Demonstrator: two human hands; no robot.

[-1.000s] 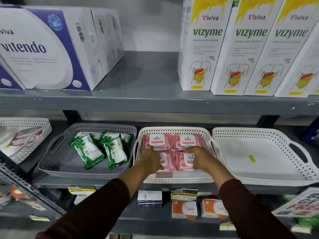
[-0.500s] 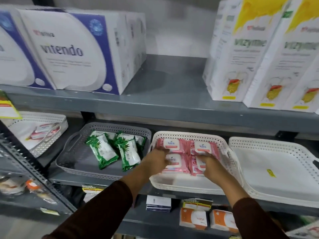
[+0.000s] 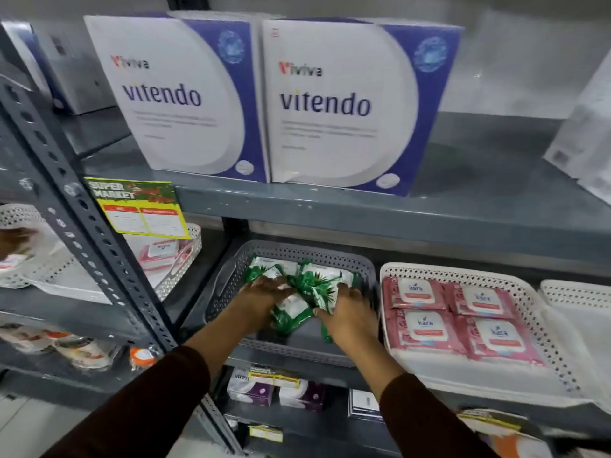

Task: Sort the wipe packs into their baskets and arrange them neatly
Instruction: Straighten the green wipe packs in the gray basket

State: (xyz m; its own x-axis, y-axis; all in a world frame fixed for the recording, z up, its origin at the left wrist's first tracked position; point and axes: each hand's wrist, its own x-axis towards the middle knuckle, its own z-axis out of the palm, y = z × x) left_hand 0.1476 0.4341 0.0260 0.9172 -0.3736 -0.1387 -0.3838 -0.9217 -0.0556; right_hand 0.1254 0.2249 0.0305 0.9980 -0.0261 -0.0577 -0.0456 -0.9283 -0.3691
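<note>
Several green wipe packs (image 3: 309,285) lie jumbled in the grey basket (image 3: 228,285) on the middle shelf. My left hand (image 3: 261,299) rests on the left packs, fingers closed over one. My right hand (image 3: 347,312) grips the right green pack at its near end. Beside them, the white basket (image 3: 542,332) holds several pink Kara wipe packs (image 3: 456,319) laid flat in two rows. Another pink pack (image 3: 162,252) lies in a white basket (image 3: 185,259) to the left, beyond the shelf post.
Two Vitendo boxes (image 3: 264,104) stand on the shelf above. A grey perforated post (image 3: 86,226) with a yellow supermarket tag (image 3: 139,206) divides the bays. An empty white basket (image 3: 575,302) sits at far right. Small boxes (image 3: 274,390) fill the shelf below.
Both hands have left the pink packs in the white basket and moved left onto the green packs in the grey basket. The view has swung left too.
</note>
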